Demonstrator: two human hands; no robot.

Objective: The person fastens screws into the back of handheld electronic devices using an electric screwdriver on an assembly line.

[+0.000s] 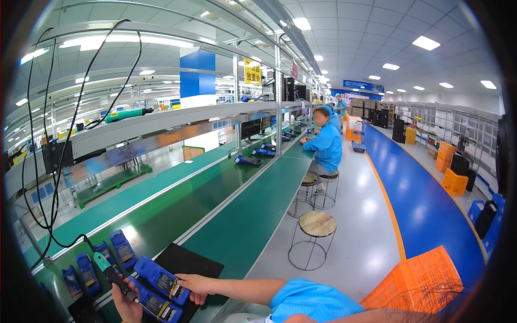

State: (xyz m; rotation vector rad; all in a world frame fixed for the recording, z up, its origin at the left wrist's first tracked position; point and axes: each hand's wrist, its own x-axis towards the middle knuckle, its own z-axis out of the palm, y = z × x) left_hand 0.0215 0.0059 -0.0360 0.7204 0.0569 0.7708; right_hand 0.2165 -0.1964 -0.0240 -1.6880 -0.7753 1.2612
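A teal and black electric screwdriver (111, 274) with a black cable is in my left hand (127, 306), whose fingers are closed around its dark lower part. My right hand (196, 287) grips the end of a blue handheld device housing (159, 275), which has a dark recess and pale wiring or labels in it. Just below it, close to the screwdriver's tip, lies a second blue housing (161, 310). A black mat (188, 261) is spread on the bench beside my right hand. Whether the screwdriver touches a screw is too small to tell.
Several more blue housings (124, 248) lie to the left on the green bench (242, 218). Loose black cables hang from the overhead rail (81, 141). A round stool (316, 223) and an orange crate (417, 282) stand at the right. A person in blue (326, 145) sits farther along.
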